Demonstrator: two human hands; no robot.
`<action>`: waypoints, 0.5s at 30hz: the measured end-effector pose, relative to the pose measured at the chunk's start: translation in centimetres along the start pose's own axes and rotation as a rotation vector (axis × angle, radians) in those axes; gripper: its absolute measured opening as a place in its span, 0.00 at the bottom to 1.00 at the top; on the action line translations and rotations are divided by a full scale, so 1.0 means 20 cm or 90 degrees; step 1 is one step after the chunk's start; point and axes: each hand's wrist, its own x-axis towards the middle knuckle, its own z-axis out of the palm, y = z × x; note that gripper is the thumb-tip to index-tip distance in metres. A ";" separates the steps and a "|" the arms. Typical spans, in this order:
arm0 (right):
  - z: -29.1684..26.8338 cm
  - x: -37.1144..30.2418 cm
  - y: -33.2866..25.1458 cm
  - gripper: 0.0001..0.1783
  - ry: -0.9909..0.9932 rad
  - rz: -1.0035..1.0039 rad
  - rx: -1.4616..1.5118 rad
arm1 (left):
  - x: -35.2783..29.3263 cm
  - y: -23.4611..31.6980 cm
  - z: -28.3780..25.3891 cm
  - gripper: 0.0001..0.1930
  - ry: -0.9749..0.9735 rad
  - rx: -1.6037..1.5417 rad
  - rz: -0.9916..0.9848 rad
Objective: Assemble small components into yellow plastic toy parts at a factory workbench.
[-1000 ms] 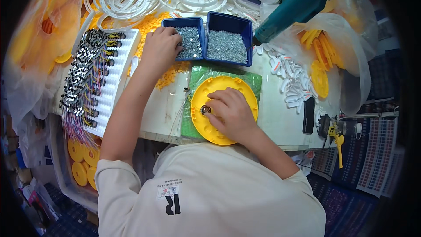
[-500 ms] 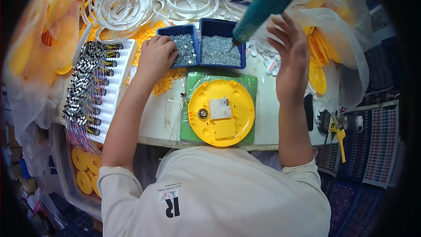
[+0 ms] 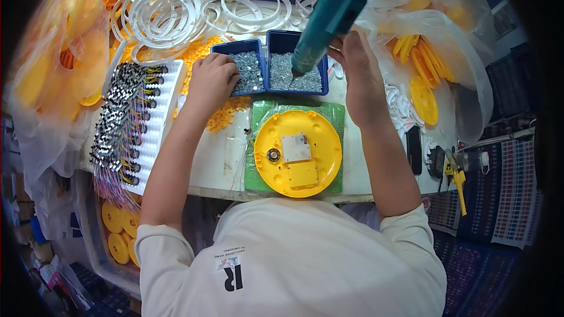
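My left hand (image 3: 216,77) rests over the left rim of the smaller blue bin (image 3: 258,47), its fingers curled at the small metal screws (image 3: 248,67); what they pinch, if anything, is hidden. Beside it, a larger blue bin (image 3: 324,85) holds more small screws. A teal electric screwdriver (image 3: 329,17) slants down, its tip over the larger bin. My right hand (image 3: 359,76) is raised at the screwdriver's right side, fingers apart and not wrapped round it; some fingertips are partly behind it. Nearer me, a round yellow housing (image 3: 273,132) with a white box and small speaker lies on a green mat (image 3: 252,170).
At left, wired connectors (image 3: 120,105) cover a white foam tray (image 3: 167,91). White rings (image 3: 161,14) pile up behind, near small orange parts (image 3: 220,120). Plastic bags of yellow parts (image 3: 426,70) stand at right, with a phone (image 3: 413,149) and a yellow glue gun (image 3: 458,185) near the edge.
The screwdriver has swung left and down, its tip now lower over the larger bin. My right hand has moved left alongside it. My left hand stays at the smaller bin.
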 end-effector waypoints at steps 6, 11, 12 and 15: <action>-0.06 -0.06 -0.05 0.50 -0.019 0.020 0.105 | -0.03 0.06 -0.06 0.05 0.086 -0.064 -0.023; -0.09 -0.16 -0.02 0.60 -0.038 0.088 0.215 | -0.19 0.28 -0.18 0.05 0.062 -0.380 -0.123; -0.06 -0.18 -0.02 0.59 0.005 0.109 0.260 | -0.24 0.33 -0.19 0.05 0.084 -0.360 -0.094; -0.04 -0.22 0.09 0.57 -0.079 0.098 0.363 | -0.40 0.49 -0.26 0.07 0.058 -0.328 -0.110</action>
